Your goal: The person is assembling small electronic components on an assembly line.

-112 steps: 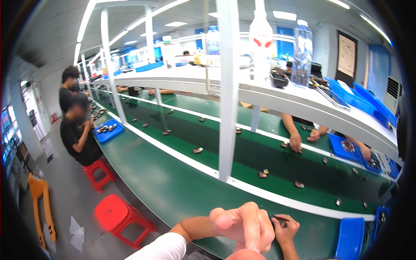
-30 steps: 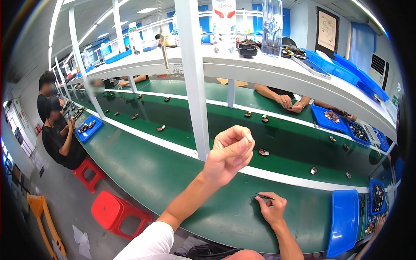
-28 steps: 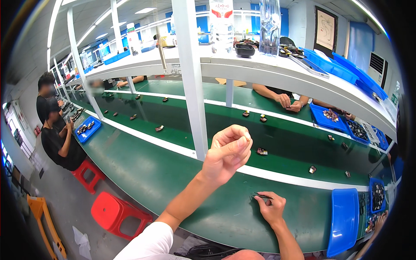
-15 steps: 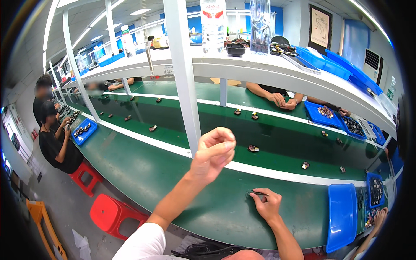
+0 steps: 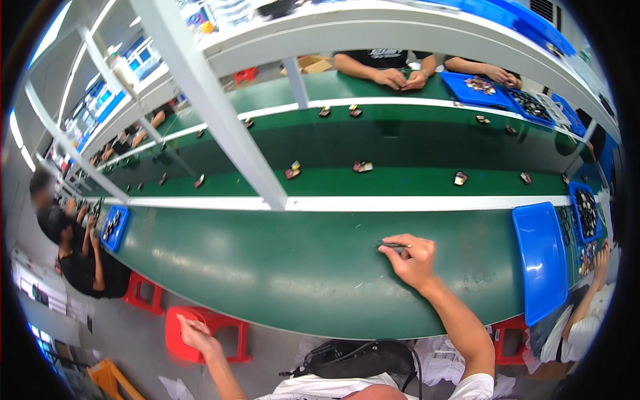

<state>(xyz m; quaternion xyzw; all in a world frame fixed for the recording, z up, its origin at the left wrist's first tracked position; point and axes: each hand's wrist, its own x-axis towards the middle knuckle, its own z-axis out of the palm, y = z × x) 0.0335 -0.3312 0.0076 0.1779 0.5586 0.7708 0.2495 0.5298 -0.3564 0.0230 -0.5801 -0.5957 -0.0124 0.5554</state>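
My right hand (image 5: 415, 259) is over the green worktable (image 5: 300, 267), closed on slim dark tweezers (image 5: 395, 245) whose tips point left. Only bare green surface shows beneath the tips. My left hand (image 5: 197, 335) is off the table's near edge, in front of a red stool (image 5: 177, 341). It is slightly blurred, with its fingers loosely stretched out and nothing visible in them. Beyond a white rail, small dark parts with pale labels, such as this one (image 5: 363, 167), lie scattered along the green conveyor belt (image 5: 400, 183).
A blue tray (image 5: 543, 267) lies at the right, beside a blue bin of dark parts (image 5: 587, 212). A white post (image 5: 220, 113) and an overhead shelf (image 5: 400, 33) stand ahead. Other people sit across the belt, at left and at right. A black bag (image 5: 360, 360) is at my lap.
My left hand has dropped from above the table down and left, past its near edge, its fingers loosening. My right hand still holds the tweezers. The view has tilted downward.
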